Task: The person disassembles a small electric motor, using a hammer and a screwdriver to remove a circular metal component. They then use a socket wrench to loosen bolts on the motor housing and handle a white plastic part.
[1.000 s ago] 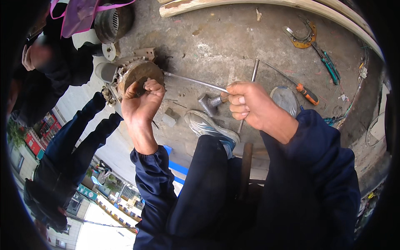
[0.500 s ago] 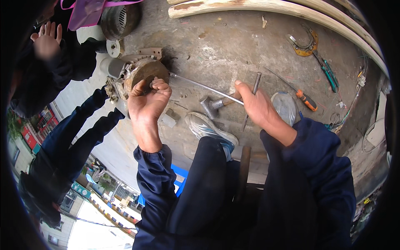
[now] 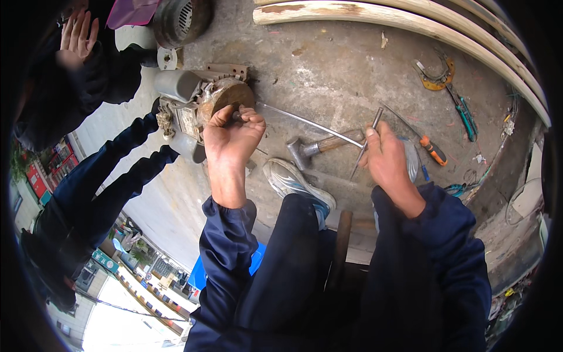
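Note:
At the upper left an electric motor (image 3: 189,124) lies on the floor, its rusty round end (image 3: 230,94) facing me. My left hand (image 3: 231,149) is palm up against that end, fingers curled in at its centre around what looks like a shaft end, mostly hidden. A long thin T-handled metal rod (image 3: 316,125) reaches from beside the round end across to my right hand (image 3: 387,158). My right hand is closed on its crossbar, thumb along the bar. Just under the rod lies a hammer (image 3: 300,152) with a wooden handle.
To the right lie an orange-handled screwdriver (image 3: 433,149), teal-handled pliers (image 3: 467,122) and a yellow C-shaped frame (image 3: 441,81). Long wooden poles (image 3: 352,12) cross the far side. A slotted round cover (image 3: 182,23) stands beyond the motor. Another person's hand (image 3: 79,35) is at upper left.
The crossbar has turned in my right hand, which has shifted right and now wraps it from the other side. My left hand stays at the motor's end. The whole view has shifted slightly.

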### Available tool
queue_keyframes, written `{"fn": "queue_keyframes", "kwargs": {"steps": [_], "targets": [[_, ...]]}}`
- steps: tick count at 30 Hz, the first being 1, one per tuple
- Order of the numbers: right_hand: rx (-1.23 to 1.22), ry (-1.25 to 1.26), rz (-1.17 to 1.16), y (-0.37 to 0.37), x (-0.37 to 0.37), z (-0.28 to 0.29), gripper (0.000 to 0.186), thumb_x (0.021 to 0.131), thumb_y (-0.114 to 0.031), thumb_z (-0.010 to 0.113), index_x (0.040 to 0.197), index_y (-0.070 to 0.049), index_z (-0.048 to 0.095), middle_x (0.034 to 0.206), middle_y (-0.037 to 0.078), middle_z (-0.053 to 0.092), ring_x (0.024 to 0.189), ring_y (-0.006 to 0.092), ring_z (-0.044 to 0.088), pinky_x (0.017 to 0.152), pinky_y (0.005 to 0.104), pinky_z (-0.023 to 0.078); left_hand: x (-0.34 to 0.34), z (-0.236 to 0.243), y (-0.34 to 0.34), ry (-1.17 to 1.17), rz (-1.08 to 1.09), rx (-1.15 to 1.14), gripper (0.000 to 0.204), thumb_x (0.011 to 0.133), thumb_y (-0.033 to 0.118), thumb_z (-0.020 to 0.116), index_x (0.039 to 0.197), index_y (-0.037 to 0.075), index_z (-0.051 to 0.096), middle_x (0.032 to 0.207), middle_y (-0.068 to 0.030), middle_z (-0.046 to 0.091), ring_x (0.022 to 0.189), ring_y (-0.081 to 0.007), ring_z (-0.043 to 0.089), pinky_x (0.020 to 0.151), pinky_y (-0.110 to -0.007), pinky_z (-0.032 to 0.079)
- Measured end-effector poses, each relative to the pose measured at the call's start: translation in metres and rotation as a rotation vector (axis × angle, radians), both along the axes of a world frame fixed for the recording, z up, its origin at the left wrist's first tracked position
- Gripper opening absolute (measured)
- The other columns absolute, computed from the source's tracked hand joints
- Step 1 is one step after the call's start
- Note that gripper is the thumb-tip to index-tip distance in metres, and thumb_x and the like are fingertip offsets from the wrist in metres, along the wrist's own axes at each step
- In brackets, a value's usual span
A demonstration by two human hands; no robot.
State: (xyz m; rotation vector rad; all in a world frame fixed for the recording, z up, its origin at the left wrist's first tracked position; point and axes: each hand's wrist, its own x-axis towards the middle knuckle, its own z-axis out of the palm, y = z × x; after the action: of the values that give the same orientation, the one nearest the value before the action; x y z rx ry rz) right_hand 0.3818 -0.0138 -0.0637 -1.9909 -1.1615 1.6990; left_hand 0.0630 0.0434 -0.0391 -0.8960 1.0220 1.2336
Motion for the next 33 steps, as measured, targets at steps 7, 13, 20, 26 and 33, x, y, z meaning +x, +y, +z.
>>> {"fn": "queue_keyframes", "kwargs": {"steps": [7,13,20,26,33], "targets": [[-0.685,0.421,-0.435,0.019,0.011,-0.026,0.030,0.112,-0.019,0.044,0.114,0.006,0.059,0.084,0.018,0.068,0.053,0.0161,0.057,0.052,0.0350,0.050,0.008,0.008,0.001,0.074,-0.006,-0.002,0.012,0.089,0.007,0.059,0.095,0.001,0.050,0.090,-0.0093,0.048,0.080,-0.0217,0.044,0.078,-0.037,0.039],[-0.655,0.391,-0.423,0.014,0.009,-0.018,0.045,0.110,-0.016,0.049,0.144,0.011,0.040,0.084,0.019,0.069,0.053,0.0169,0.060,0.050,0.0353,0.052,0.005,0.012,0.002,0.052,0.007,0.002,0.013,0.091,0.008,0.058,0.098,0.000,0.051,0.091,-0.0091,0.049,0.081,-0.0211,0.045,0.078,-0.037,0.039],[-0.105,-0.016,0.016,0.012,-0.003,0.012,0.079,0.105,-0.009,0.055,0.167,0.001,0.008,0.070,0.016,0.067,0.053,0.0255,0.067,0.051,0.0386,0.054,0.004,0.008,0.002,0.002,0.014,-0.012,0.016,0.090,0.008,0.060,0.099,-0.001,0.051,0.091,-0.0097,0.049,0.081,-0.0215,0.046,0.079,-0.037,0.039],[0.212,0.051,0.316,0.006,0.020,0.011,0.077,0.093,0.002,0.058,0.162,0.007,0.023,0.096,0.029,0.068,0.085,0.0476,0.067,0.080,0.0543,0.051,0.000,0.011,0.001,-0.007,0.015,-0.014,0.016,0.089,0.008,0.060,0.099,-0.001,0.050,0.091,-0.0098,0.050,0.081,-0.0217,0.046,0.079,-0.038,0.039],[0.716,-0.235,0.761,-0.006,0.020,0.002,0.044,0.085,-0.005,0.069,0.128,0.005,0.063,0.094,0.014,0.055,0.087,0.0329,0.059,0.079,0.0438,0.045,-0.001,0.012,0.003,-0.013,0.017,-0.010,0.015,0.090,0.009,0.060,0.097,0.000,0.049,0.091,-0.0093,0.049,0.080,-0.0212,0.046,0.079,-0.038,0.040]]}}
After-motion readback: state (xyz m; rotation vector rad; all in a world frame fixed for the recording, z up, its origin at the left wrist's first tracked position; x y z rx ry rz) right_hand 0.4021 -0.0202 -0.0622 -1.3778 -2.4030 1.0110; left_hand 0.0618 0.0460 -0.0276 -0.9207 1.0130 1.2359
